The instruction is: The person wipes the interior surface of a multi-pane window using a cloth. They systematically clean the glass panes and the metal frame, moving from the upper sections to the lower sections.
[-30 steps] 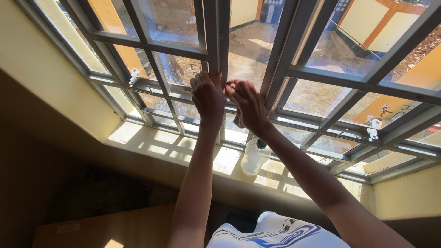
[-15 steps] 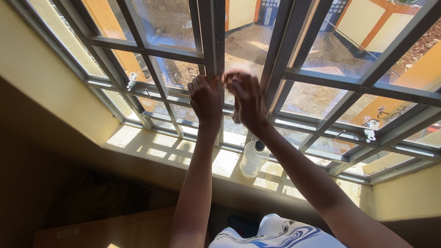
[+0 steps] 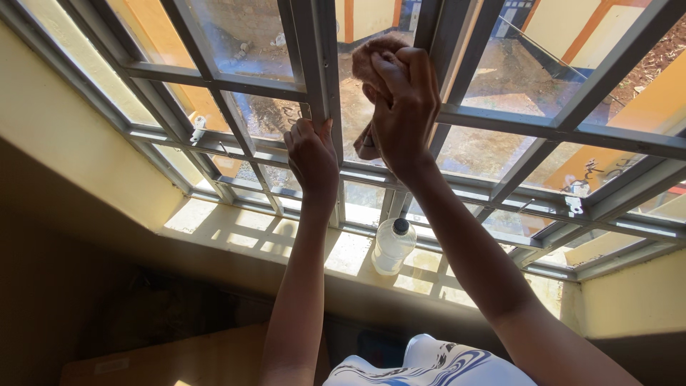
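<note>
My left hand [image 3: 312,154] grips the grey vertical bar of the metal window frame [image 3: 318,64], fingers wrapped round it. My right hand [image 3: 401,100] is raised higher and holds a crumpled brownish cloth [image 3: 373,58] pressed against a glass pane between two upright bars. Part of the cloth hangs below the hand. Both forearms reach up from the bottom of the view.
A clear plastic bottle [image 3: 391,246] with a dark cap stands on the sunlit window sill [image 3: 236,225] below my hands. Window latches [image 3: 198,130] sit on the frame at left and right. A brown wooden surface [image 3: 164,357] lies at the lower left.
My right hand with the cloth has moved up the pane. The view has shifted closer to the window. My left hand keeps its hold on the bar.
</note>
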